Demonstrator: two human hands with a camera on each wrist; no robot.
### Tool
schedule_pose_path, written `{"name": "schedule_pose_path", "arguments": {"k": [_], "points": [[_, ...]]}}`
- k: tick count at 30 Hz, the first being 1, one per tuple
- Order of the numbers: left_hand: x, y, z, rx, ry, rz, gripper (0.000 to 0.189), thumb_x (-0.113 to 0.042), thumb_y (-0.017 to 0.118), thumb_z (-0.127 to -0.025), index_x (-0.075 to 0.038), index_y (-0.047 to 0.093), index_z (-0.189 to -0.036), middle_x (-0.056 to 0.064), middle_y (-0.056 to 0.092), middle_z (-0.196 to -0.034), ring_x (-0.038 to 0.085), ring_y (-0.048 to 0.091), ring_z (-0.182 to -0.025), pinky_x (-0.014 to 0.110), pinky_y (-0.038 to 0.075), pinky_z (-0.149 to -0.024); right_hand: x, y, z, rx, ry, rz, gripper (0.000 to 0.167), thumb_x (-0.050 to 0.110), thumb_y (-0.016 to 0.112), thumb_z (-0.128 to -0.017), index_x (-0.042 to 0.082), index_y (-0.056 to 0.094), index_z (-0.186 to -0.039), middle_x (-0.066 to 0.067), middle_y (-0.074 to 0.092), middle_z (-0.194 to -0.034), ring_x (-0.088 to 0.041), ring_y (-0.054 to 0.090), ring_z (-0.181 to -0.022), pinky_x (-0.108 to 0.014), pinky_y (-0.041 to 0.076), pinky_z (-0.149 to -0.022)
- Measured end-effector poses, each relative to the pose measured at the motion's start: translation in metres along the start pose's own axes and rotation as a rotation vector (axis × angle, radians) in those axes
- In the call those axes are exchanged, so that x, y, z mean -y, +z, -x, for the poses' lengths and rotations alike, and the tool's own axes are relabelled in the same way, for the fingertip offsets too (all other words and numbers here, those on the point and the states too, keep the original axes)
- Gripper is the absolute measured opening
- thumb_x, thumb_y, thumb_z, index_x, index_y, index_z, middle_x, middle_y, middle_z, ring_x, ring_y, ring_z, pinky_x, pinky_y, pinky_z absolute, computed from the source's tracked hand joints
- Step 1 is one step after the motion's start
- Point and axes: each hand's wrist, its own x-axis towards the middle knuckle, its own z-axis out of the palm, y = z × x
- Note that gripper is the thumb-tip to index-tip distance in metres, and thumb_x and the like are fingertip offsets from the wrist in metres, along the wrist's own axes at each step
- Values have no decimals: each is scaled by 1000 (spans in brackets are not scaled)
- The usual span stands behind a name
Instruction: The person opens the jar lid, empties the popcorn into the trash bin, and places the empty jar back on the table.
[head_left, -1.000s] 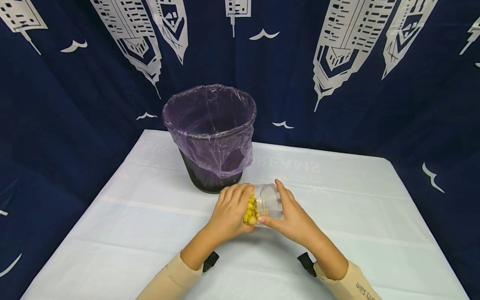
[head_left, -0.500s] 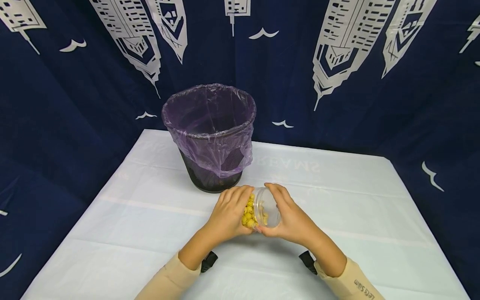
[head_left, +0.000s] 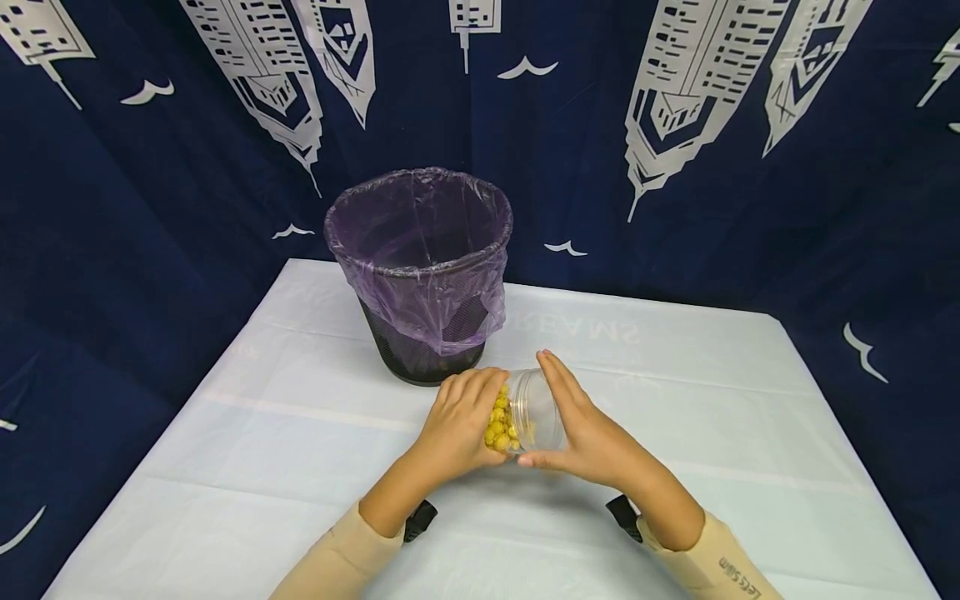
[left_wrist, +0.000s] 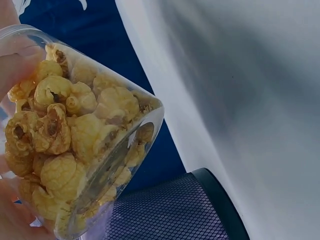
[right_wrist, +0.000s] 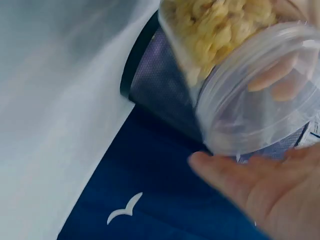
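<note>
- While the left hand [head_left: 457, 425] grips the clear jar [head_left: 531, 408] round its body, the right hand [head_left: 588, 437] stands wide at its lid [right_wrist: 250, 120], fingers straight and thumb apart; whether it touches there, I cannot tell.
- The jar is tipped on its side, just in front of the bin [head_left: 405, 354] and a little to its right, seemingly above the counter [head_left: 675, 400]; yellow popcorn [head_left: 501, 425] sits mostly in the left-hand end.
- How firmly the lid is seated does not show. If loose, the tilt could let popcorn spill in front of the bin.
- The left hand seems to bear most of the weight, so a slip on smooth plastic might drop the jar near the bin's foot.
- A sudden twist toward the bin could snag the purple liner [head_left: 427, 308].
</note>
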Motion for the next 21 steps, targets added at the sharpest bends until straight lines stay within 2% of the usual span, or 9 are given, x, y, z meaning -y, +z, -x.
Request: {"name": "schedule_pose_path", "arguments": {"k": [5,9,15,21], "points": [[-1,1,0,7,-15,-13,100,-41,84,-45,-3,40,-126,12,46,-122,29,41,-110,44,31,-93,7,3,-1,-45,223,-4,100,57,58,-77,10,1,-144,-18,13,-145,-36,26,-127,-54,31,-94],[-1,2,-1,4,-14,-23,100,-41,84,-45,-3,40,-126,13,46,-122,29,41,-109,44,31,-93,9,5,-1,-36,316,6,98,61,54,-77,6,8,-144,-23,25,-139,-39,39,-117,-55,37,-88],[-1,2,-1,-3,-3,-36,100,-41,84,-44,-4,40,-126,13,46,-122,29,41,-109,44,31,-92,9,5,-1,-32,325,-21,94,60,58,-75,9,16,-143,-19,33,-132,-34,49,-107,-50,43,-81],[-1,3,0,-17,9,-41,99,-40,84,-43,-4,41,-125,13,47,-120,29,42,-108,45,32,-91,6,5,0,-29,270,-59,95,60,62,-71,15,18,-142,-14,34,-132,-31,49,-106,-47,45,-80]]}}
